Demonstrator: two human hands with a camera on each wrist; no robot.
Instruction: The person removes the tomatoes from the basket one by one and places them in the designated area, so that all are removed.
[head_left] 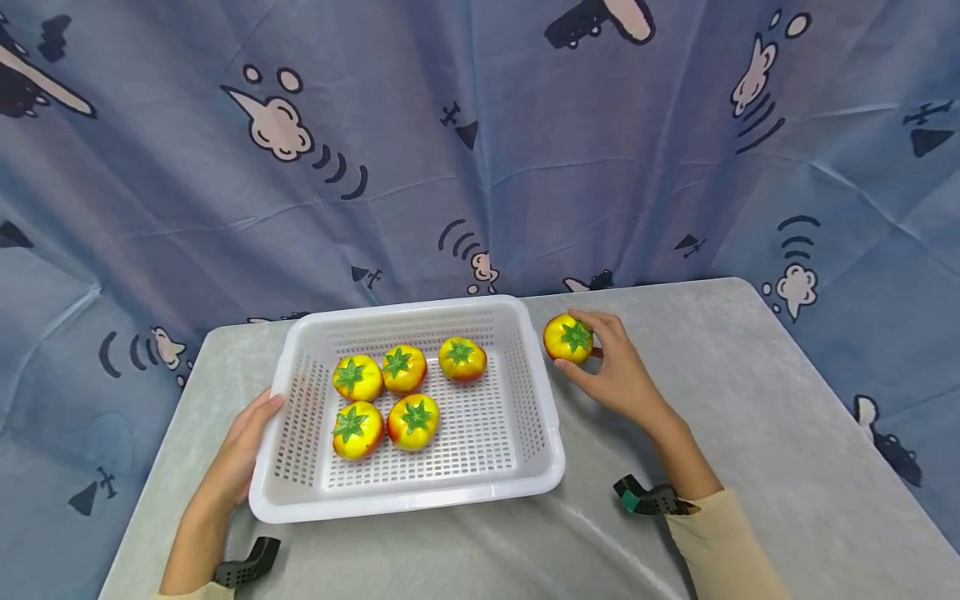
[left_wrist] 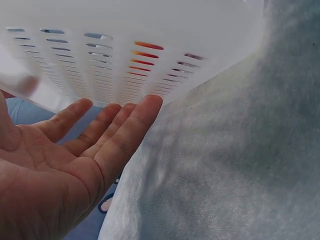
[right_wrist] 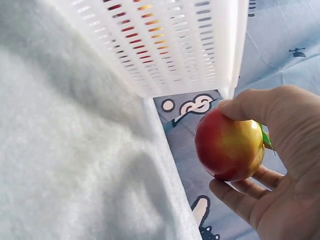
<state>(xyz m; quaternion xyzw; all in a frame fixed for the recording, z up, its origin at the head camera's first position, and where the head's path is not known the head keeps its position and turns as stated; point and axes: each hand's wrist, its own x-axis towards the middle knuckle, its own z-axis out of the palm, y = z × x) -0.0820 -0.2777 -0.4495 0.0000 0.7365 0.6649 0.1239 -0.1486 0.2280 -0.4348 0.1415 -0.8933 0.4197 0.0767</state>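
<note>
A white plastic basket (head_left: 480, 487) with slotted walls and floor sits on the table. Inside it lie several yellow-and-red fruits (head_left: 413, 422), each topped with a green star-shaped leaf cap. My left hand (head_left: 238, 450) grips the basket's left wall, thumb over the rim; in the left wrist view its fingers (left_wrist: 127, 135) reach up against the outer wall. To the right of the basket, my right hand (head_left: 617, 367) pinches one more such fruit (head_left: 567, 337) between thumb and fingers. The right wrist view shows this fruit's red and yellow side (right_wrist: 227, 145), apart from the basket wall.
The grey table (head_left: 750, 417) extends to the right of the basket and in front of it. Behind the table hangs a blue patterned curtain (head_left: 420, 150). A dark band (head_left: 651, 497) is on the right wrist, another (head_left: 247, 564) on the left.
</note>
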